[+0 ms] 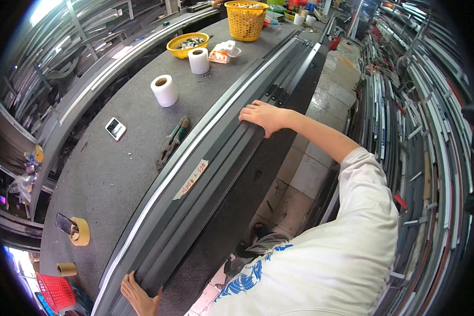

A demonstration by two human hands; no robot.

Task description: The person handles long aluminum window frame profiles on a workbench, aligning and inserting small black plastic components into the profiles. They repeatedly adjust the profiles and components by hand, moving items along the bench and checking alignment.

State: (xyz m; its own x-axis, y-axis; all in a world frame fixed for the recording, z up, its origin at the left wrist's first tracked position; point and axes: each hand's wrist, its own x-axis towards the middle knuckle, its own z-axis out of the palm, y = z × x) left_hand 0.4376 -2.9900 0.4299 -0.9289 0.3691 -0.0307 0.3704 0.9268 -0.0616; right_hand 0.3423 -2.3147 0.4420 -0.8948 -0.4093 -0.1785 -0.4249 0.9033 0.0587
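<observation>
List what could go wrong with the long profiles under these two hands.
1. The grey metal profiles lie near the workbench edge; pushed outward, they could slide off toward the tiled floor.
2. The left hand grips the near end and the right hand only rests flat on top far along, so the long bundle could twist or sag if lifted.
3. The pliers lie close beside the profiles and could be knocked.

A long grey aluminium profile lay along the near edge of the grey felt-covered worktop. Behind it lay green-handled pliers, then two white tape rolls, with a yellow plastic bowl and a yellow mesh basket at the right end. A brown tape roll sat toward the left end.
</observation>
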